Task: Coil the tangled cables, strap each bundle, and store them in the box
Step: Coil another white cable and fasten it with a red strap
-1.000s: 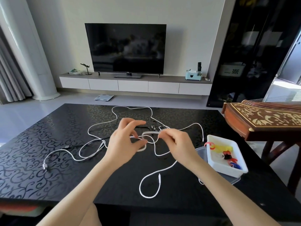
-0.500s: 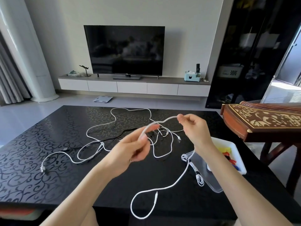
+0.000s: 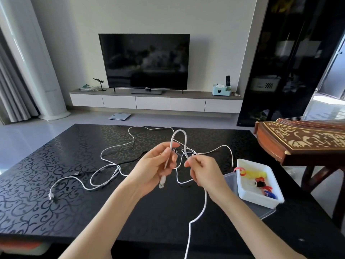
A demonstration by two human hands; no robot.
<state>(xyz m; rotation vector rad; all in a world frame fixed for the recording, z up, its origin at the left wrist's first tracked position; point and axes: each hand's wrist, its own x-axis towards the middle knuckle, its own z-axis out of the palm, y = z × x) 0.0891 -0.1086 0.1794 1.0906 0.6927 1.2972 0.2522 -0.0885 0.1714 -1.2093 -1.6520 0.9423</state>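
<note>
My left hand point(image 3: 155, 168) grips a thick white cable point(image 3: 178, 131) just above its USB plug point(image 3: 162, 182), which hangs below my palm. The cable arches up in a loop between my hands. My right hand point(image 3: 202, 170) pinches its other side, and the rest drops past the table's front edge. Other white cables point(image 3: 104, 177) and a black cable point(image 3: 130, 160) lie tangled on the black patterned table point(image 3: 56, 199). A white box point(image 3: 258, 198) with coloured straps point(image 3: 242, 170) sits at the right on its clear lid point(image 3: 228, 181).
A carved wooden zither point(image 3: 302, 142) on a stand overhangs the table's right side. Beyond the table are a TV point(image 3: 144, 60) on a low cabinet, a dark glass cabinet at right, and a bathroom scale point(image 3: 119, 116) on the floor.
My hands came closer together and the cable now stands in a tall narrow loop between them. My right hand dropped from beside the box. The free end has slid off the table's front.
</note>
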